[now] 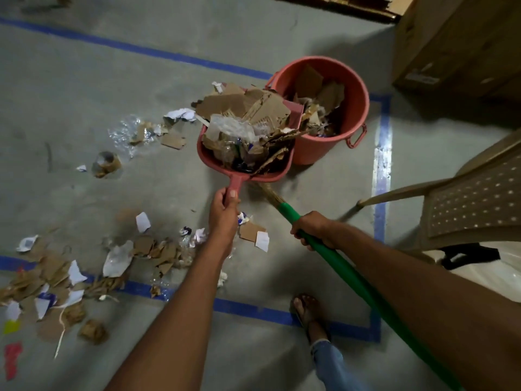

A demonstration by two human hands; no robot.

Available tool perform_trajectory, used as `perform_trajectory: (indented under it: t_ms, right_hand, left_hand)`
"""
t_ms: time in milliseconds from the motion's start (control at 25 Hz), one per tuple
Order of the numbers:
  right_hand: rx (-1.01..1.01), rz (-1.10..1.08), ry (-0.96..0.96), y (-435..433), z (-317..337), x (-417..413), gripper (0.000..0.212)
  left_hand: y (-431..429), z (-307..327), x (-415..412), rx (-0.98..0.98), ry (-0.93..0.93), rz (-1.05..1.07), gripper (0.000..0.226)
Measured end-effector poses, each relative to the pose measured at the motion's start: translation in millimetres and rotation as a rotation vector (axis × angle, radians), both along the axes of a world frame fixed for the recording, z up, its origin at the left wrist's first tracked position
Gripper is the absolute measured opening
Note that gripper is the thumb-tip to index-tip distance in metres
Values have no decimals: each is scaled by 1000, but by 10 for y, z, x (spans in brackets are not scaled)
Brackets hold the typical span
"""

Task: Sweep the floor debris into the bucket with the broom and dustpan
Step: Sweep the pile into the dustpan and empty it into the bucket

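Left hand [224, 206] gripping red dustpan [214, 159] handle, pan raised, heaped with cardboard and plastic scraps [248, 128], front edge just beside bucket [356, 108] rim. Right hand [311, 230] wrapped round green broom [338, 263] handle, bristle end hidden under pan. Bucket partly filled. Loose debris [121, 258] scattered on floor [112, 80] left. Chair [465, 204] right.

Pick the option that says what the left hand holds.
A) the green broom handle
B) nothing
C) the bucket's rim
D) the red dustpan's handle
D: the left hand grips the handle of the red dustpan, which is heaped with cardboard scraps, while the right hand holds the green broom handle.
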State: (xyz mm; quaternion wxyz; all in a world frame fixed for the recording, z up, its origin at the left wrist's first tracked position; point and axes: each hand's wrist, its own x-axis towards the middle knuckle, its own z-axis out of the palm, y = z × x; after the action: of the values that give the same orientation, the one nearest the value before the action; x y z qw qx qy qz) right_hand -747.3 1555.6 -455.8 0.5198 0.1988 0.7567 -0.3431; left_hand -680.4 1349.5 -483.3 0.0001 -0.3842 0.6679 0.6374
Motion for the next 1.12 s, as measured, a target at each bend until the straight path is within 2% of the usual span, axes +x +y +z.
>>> perform_trajectory:
  t_ms: [160, 320, 480, 560, 640, 880, 1000, 1120]
  right_hand:
    - [18, -4, -3, 308, 3, -309, 11]
    - [8, -44, -28, 557, -133, -464, 18]
    - [-30, -77, -60, 710, -257, -548, 24]
    - [-44, -92, -69, 752, -286, -572, 24]
    - [-57, -95, -83, 767, -296, -580, 25]
    - [-48, -98, -61, 745, -226, -547, 19]
    - [-27, -54, -48, 682, -160, -474, 24]
    - [-14, -35, -33, 610, -72, -335, 27]
  left_hand:
    - [304, 34, -884, -71, -57, -81, 18]
    - [601, 161, -1933, -228, -119, -179, 40]
    - [987, 423, -2836, -336, -191, -229, 24]
    - [1102, 556, -3119, -447, -205, -291, 33]
    - [1142, 666, -3263, -555, -228, -327, 44]
    - [1038, 767, -3219, -618, -240, -252, 41]
    - [878, 836, -3027, -592, -222, -176, 40]
    - [700, 918, -2782, -479, -175, -78, 31]
